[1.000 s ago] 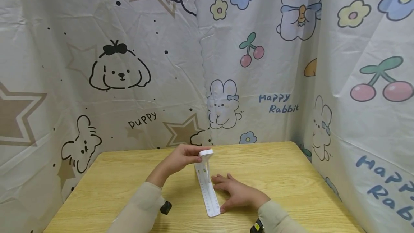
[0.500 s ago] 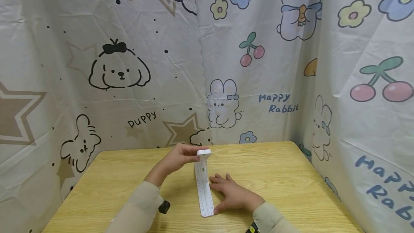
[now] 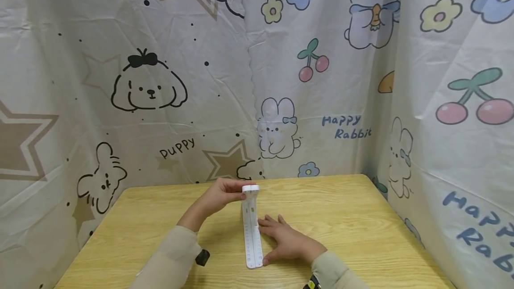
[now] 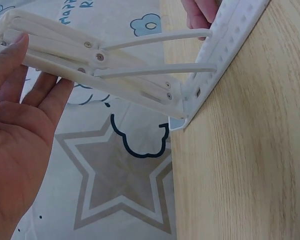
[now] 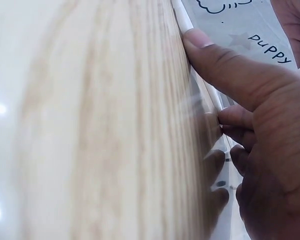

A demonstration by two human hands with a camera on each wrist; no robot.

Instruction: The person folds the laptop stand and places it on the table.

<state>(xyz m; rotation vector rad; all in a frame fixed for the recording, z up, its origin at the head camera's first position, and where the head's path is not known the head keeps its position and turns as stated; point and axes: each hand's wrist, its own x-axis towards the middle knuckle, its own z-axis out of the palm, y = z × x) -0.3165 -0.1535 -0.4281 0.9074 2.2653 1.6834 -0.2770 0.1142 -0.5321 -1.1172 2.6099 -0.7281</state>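
Observation:
A white folding stand (image 3: 252,240) stands unfolded on the table, its long flat base lying front to back and its upper arm raised at the far end. My left hand (image 3: 222,197) pinches the top of the raised arm between thumb and fingers. In the left wrist view two thin struts link the arm (image 4: 135,85) to the holed base (image 4: 230,40). Against the base's right edge my right hand (image 3: 287,240) rests with spread fingers, thumb near its front end. The right wrist view shows that thumb (image 5: 230,70) touching the white edge.
The wooden table (image 3: 341,217) has a light yellow grain. Behind it and on both sides hangs a pale curtain (image 3: 225,79) printed with cartoon animals, stars and flowers. A dark wrist device (image 3: 202,257) sits at my left sleeve.
The stand's base has swung slightly, its front end moving left, so that it lies straighter. Both hands have shifted a little left with it, keeping their contact.

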